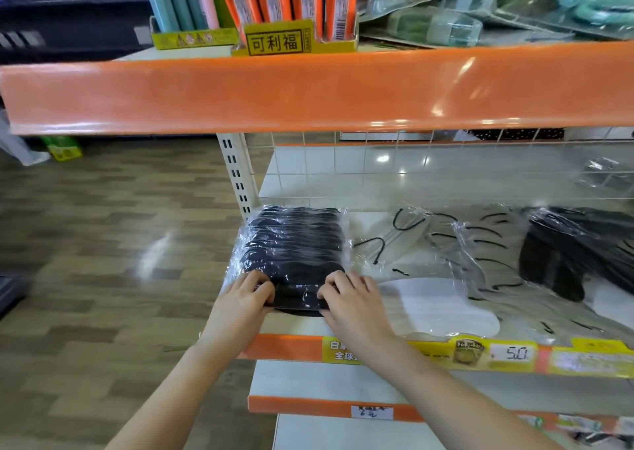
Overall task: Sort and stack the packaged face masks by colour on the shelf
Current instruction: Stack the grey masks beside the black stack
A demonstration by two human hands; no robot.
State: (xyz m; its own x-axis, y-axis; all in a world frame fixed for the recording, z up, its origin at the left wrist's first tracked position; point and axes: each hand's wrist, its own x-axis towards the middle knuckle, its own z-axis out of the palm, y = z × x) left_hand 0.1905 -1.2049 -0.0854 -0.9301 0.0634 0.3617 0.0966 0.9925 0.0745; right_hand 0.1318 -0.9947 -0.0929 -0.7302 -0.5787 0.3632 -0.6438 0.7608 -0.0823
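A stack of black face masks in clear wrap [291, 243] lies at the left end of the white shelf [295, 322]. My left hand [245, 297] grips its near left corner, fingers curled over the top. My right hand [353, 298] grips its near right corner the same way. To the right lie white masks with black ear loops in clear packs [439, 298], spread loosely. Further right sits another pack of black masks [566, 254], tilted.
An orange shelf edge [308, 92] hangs overhead with boxed goods and packaged items on top. A wire grid [377, 168] backs the mask shelf. Price labels [480, 352] run along the front rail. Wood-pattern floor [103, 243] lies to the left.
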